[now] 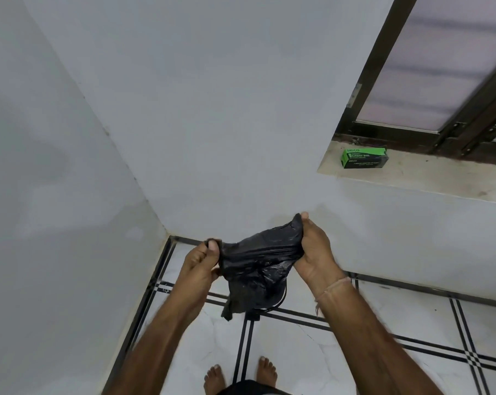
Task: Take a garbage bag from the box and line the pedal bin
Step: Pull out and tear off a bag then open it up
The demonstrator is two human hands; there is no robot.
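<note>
A crumpled black garbage bag (pixel 258 269) hangs between my two hands in front of a white wall corner. My left hand (pixel 202 260) pinches its left edge between thumb and curled fingers. My right hand (pixel 315 252) grips the right edge, thumb on top. The bag's lower part droops toward the floor. A green garbage bag box (pixel 363 158) lies on the window sill (pixel 412 175) at the upper right, well away from both hands. A dark curved rim (pixel 275 303) peeks out behind the bag's bottom; I cannot tell whether it is the pedal bin.
White walls meet in a corner ahead. The floor (pixel 298 352) is white tile with black stripe lines. A dark-framed window (pixel 429 67) stands above the sill. My bare feet (pixel 241 374) show at the bottom edge.
</note>
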